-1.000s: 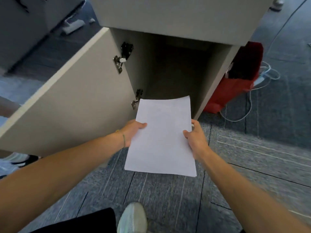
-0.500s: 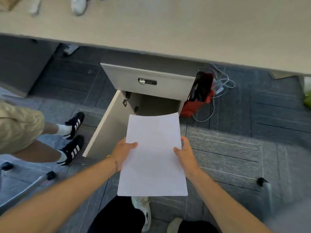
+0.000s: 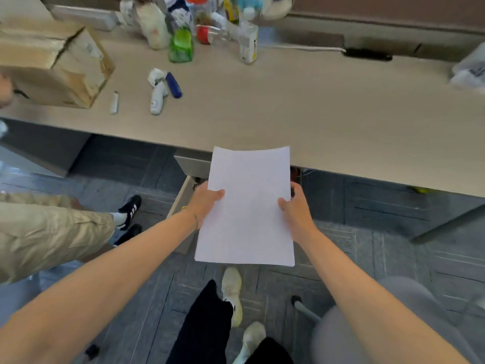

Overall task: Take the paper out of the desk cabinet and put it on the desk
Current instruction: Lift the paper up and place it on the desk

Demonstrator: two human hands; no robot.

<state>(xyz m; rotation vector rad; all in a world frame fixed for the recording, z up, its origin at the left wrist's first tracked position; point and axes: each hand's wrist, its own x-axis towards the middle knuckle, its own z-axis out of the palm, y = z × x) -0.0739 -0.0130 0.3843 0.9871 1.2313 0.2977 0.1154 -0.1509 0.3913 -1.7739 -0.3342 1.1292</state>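
Note:
A stack of white paper [image 3: 248, 206] is held flat in the air in front of the beige desk [image 3: 301, 106], its far edge just over the desk's front edge. My left hand [image 3: 206, 203] grips the stack's left edge and my right hand [image 3: 295, 208] grips its right edge, thumbs on top. Below the paper the grey desk cabinet [image 3: 191, 164] shows under the desk, with its door [image 3: 182, 198] swung open toward me; most of the cabinet is hidden by the paper.
On the desk stand a cardboard box [image 3: 52, 64] at the left, several bottles [image 3: 183, 40] at the back, small tubes [image 3: 162, 88] and a cable [image 3: 301, 47]. Another person's legs [image 3: 52, 229] are at the left. A grey chair [image 3: 393, 311] is at the lower right.
The view has risen from the cabinet to above the desk. Both hands have lifted the paper up from the cabinet opening to the level of the desk's front edge.

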